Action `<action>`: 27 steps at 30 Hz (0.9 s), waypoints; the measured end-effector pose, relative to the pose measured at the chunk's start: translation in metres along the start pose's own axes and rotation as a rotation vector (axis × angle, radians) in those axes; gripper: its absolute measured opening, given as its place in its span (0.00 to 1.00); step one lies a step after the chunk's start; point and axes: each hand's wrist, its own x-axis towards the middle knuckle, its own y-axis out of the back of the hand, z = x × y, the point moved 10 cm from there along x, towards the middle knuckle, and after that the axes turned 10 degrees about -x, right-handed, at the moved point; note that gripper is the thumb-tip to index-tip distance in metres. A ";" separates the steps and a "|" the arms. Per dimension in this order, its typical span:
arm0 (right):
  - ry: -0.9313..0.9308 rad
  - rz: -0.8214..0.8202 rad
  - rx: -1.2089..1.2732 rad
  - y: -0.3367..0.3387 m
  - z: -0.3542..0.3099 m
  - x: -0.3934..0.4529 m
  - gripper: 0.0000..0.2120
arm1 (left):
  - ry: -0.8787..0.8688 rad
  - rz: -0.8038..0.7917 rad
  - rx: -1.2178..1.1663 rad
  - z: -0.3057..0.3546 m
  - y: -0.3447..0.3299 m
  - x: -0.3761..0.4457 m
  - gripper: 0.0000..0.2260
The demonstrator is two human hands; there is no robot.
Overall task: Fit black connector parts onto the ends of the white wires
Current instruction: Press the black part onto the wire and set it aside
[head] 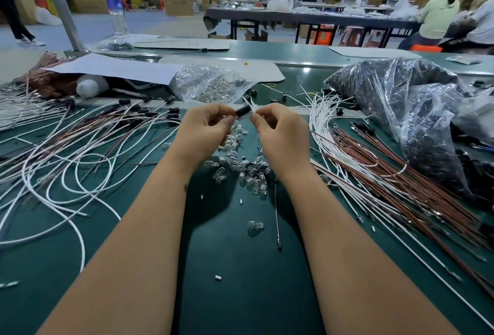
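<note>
black connector (242, 111) between both hands

Your counter (230, 267) is dark green. The little connector (242, 110) you hold is black, and the wires (253, 106) going into it are white. On your left lie white wires (66, 187) mixed with brown ones. On your right, more white wires (324, 131) sit beside red-brown wires (417, 195). The small bulbs (248, 174) are clear like glass. The see-through bag (401, 110) is full of black parts. The paper sheet (117, 68) is white.
</note>
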 end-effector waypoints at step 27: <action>-0.286 -0.226 0.519 -0.029 0.018 -0.004 0.09 | -0.083 0.072 -0.068 0.008 -0.003 -0.005 0.04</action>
